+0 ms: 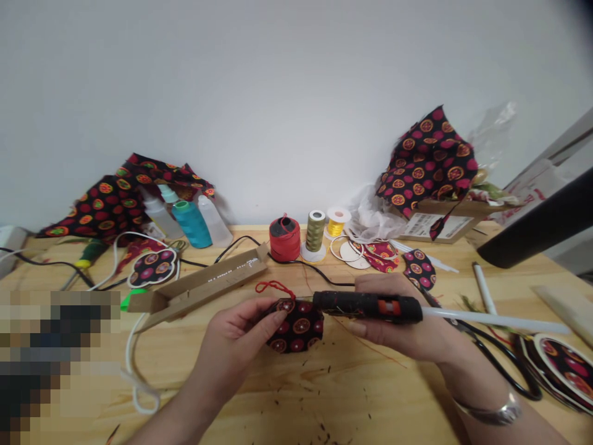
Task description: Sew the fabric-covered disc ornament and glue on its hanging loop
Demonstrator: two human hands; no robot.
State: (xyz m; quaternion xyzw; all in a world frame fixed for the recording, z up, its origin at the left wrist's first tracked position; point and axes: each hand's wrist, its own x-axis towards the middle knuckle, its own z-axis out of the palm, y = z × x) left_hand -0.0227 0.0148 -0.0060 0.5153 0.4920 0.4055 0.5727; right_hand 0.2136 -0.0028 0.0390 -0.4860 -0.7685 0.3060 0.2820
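Note:
Near the centre, my left hand (243, 330) pinches a small dark piece of patterned fabric (299, 330) between thumb and fingers. A red cord loop (275, 286) sticks out from the top left of this piece. My right hand (398, 327) is wrapped round a black glue gun (365, 306), which lies sideways with its nozzle to the left, at the top edge of the fabric. A long white glue stick (500, 319) runs out of its back end to the right. Whether the nozzle touches the fabric I cannot tell.
Behind stand a red thread spool (284, 240), a green spool (315, 232) and a yellow spool (336, 224). An open cardboard box (208, 286) lies left, near white cable (130, 364). Fabric-covered rings (567, 368) lie right. A black cylinder (537, 216) juts in at right.

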